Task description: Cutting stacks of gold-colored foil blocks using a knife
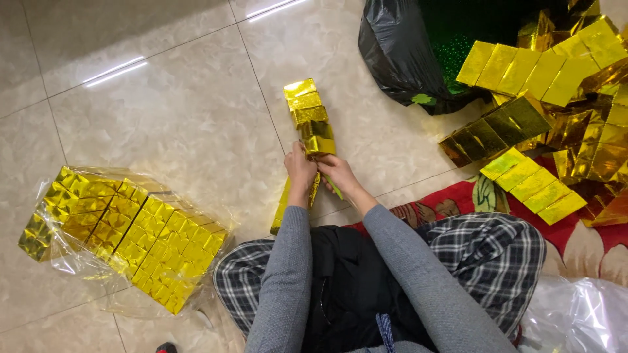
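While a clear-wrapped block of gold foil pieces lies on the tiled floor at far left, I see my left hand and right hand both clamped on a strip of folded gold foil pieces at centre; more gold strips spill beside a black bag at right.

Clear plastic package of gold foil blocks, lower left on floor. Black bag top right. Clear wrapping bottom right, contents probably none visible.
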